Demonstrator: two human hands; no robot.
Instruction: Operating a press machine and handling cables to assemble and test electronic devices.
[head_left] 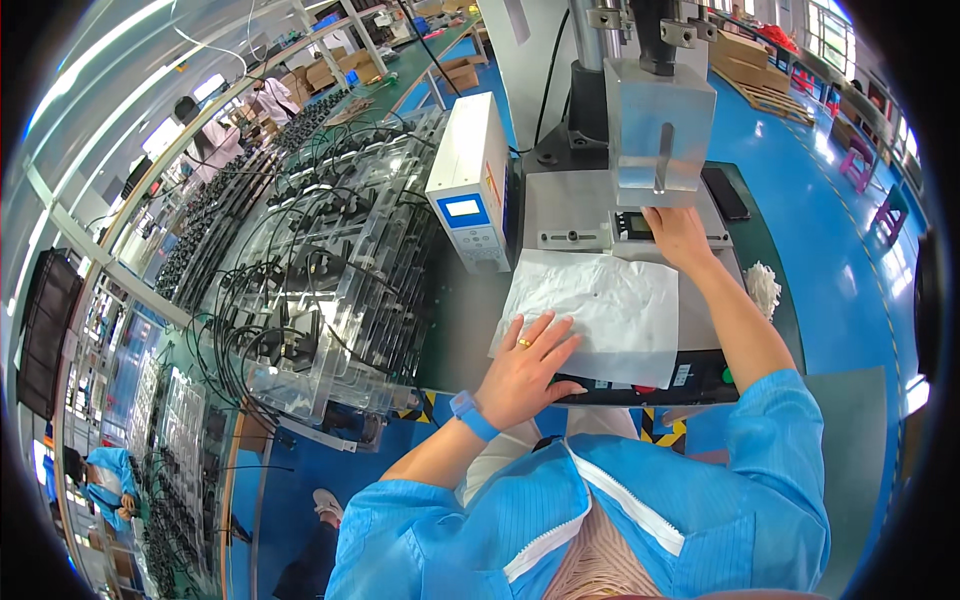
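My left hand (525,370) lies open, fingers spread, on the near left part of a wrinkled white sheet (600,300) over the press base. A blue band is round its wrist. My right hand (680,240) reaches to a small black rectangular part (634,226) in the metal fixture (570,237). Its fingers are bunched together at the part's right end, partly hidden from above. Just over these fingertips hangs a large slotted metal block (660,135), part of the press head; a gap shows between block and fixture.
A white control box (470,185) with a lit screen stands left of the press. Further left are stacked clear trays (340,270) with black cabled parts. A black phone-like slab (725,193) and white fluffy bundle (763,290) lie right. Buttons line the front panel (700,375). Other people work far left.
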